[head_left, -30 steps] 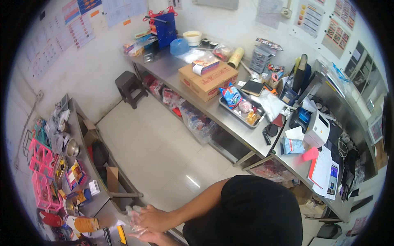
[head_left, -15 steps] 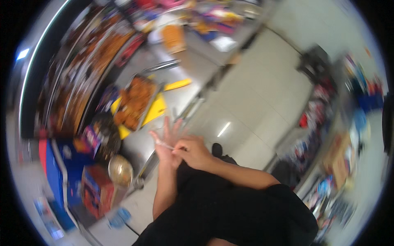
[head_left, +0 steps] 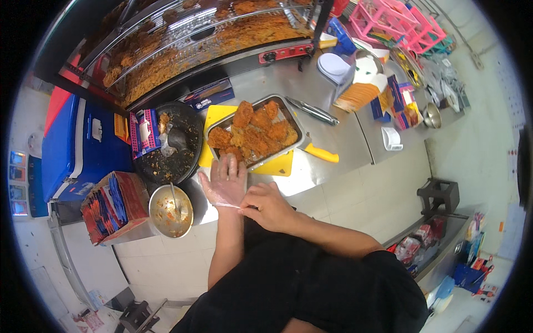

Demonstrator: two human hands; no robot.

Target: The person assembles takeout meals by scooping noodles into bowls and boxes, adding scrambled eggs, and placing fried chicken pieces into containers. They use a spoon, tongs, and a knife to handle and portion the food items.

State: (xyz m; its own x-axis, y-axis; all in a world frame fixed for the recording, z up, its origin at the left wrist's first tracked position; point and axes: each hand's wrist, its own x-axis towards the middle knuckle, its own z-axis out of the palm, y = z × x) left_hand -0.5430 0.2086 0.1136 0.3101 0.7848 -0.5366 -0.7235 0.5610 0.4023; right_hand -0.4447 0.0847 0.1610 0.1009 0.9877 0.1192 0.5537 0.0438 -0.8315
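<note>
My left hand (head_left: 226, 180) is held palm up with fingers stretched, inside a thin clear plastic glove (head_left: 223, 197). At the wrist, my right hand (head_left: 267, 205) pinches the glove's cuff between thumb and fingers and pulls it taut to the right. Just beyond my left fingertips, pieces of fried chicken (head_left: 258, 129) fill a metal tray (head_left: 277, 156). Beneath that tray lies a yellow cutting board (head_left: 282, 165). A knife with a yellow handle (head_left: 322, 153) rests beside the tray's right end, and metal tongs (head_left: 312, 111) lie farther back.
Left of the tray are a crumb-strewn black round pan (head_left: 190, 161), a metal bowl (head_left: 160, 215) with a utensil, a carton of sachets (head_left: 123, 206) and a blue cooler (head_left: 89, 145). Behind stands a display cabinet (head_left: 222, 49). Orange paper sleeves (head_left: 358, 98) and pink baskets (head_left: 383, 16) are at right.
My view has swung left, toward the counter, and sharpened. My right hand has stayed at the left hand, now drawing the glove's cuff down at the wrist.
</note>
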